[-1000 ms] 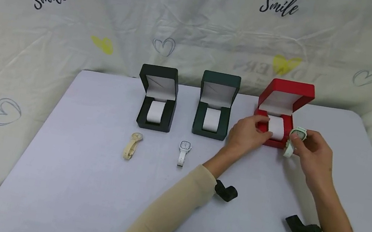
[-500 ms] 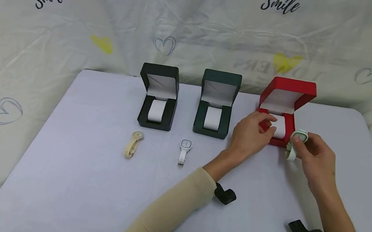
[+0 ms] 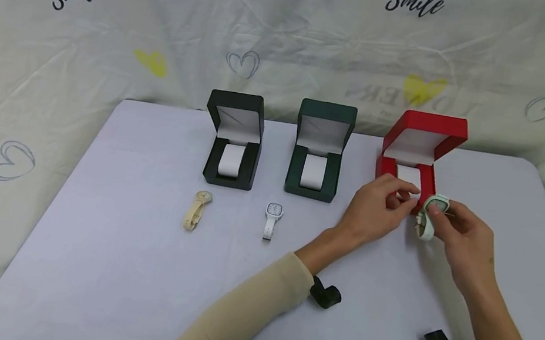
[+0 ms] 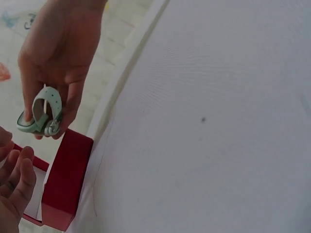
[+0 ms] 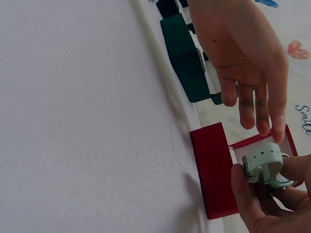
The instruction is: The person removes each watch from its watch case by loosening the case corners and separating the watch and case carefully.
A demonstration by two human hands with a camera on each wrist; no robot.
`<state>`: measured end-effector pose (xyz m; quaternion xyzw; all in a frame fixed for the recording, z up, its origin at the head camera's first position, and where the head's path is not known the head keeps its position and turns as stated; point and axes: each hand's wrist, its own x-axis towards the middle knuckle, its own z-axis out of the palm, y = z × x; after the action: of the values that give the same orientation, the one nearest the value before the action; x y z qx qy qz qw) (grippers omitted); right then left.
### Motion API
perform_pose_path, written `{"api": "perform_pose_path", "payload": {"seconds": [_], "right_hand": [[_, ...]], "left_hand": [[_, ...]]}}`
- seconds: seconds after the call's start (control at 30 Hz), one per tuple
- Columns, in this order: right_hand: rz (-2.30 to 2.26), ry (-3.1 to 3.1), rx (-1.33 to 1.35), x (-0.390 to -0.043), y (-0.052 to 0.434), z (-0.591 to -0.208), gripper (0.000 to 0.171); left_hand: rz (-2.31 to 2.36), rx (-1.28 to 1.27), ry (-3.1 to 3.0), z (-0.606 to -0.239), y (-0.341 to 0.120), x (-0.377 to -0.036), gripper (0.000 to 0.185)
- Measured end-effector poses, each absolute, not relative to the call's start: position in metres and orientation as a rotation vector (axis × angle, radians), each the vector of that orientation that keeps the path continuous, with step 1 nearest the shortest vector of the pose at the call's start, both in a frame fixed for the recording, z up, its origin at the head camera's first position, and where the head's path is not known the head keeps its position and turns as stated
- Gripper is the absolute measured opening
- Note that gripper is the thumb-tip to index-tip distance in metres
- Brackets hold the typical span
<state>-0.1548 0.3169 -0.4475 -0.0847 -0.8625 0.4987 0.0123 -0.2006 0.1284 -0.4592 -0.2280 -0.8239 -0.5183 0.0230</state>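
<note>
My right hand [image 3: 444, 216] pinches a mint-green watch [image 3: 429, 214] with its strap looped, just right of the open red box [image 3: 419, 135]. The watch [image 4: 41, 114] also shows in the left wrist view, and in the right wrist view the watch [image 5: 265, 165] hangs over the red box [image 5: 214, 170]. My left hand [image 3: 401, 194] hovers at the box's front with straight fingers [image 5: 255, 104], holding nothing, a short gap from the watch. The white pillow [image 3: 408, 174] sits in the red box.
An open black box [image 3: 232, 140] and an open green box [image 3: 319, 152] stand left of the red one, each with a white pillow. A beige watch [image 3: 196, 210] and a white watch [image 3: 271, 220] lie in front of them on the white table [image 3: 106, 239].
My left hand has slid right across the red box's front toward the watch. My right hand has brought the mint watch slightly left and nearer to it.
</note>
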Motion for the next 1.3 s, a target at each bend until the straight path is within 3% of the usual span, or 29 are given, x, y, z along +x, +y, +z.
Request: {"api": "perform_pose_path", "payload": {"seconds": [0.17,0.4,0.57,1.07,1.3], "right_hand": [[1.536,-2.71,-0.247,-0.15,0.318,-0.448,0.056],[1.61,-2.602,-0.219,-0.145,0.319,-0.45,0.027],[1.654,-2.559,-0.168,-0.144,0.318,-0.452,0.021],[1.585,-2.638,-0.139,-0.14,0.314,-0.454,0.051],[1.654,-2.616,-0.109,-0.135,0.314,-0.456,0.047]], "left_hand": [[-1.638,-0.8,-2.512,-0.46,0.128,-0.194,0.027],[-1.678,-0.795,-2.56,-0.465,0.126,-0.19,0.028],[-1.718,-0.796,-2.587,-0.466,0.126,-0.188,0.028],[-1.726,-0.87,-2.554,-0.473,0.121,-0.183,0.041],[-1.731,-0.826,-2.565,-0.476,0.12,-0.182,0.037]]}}
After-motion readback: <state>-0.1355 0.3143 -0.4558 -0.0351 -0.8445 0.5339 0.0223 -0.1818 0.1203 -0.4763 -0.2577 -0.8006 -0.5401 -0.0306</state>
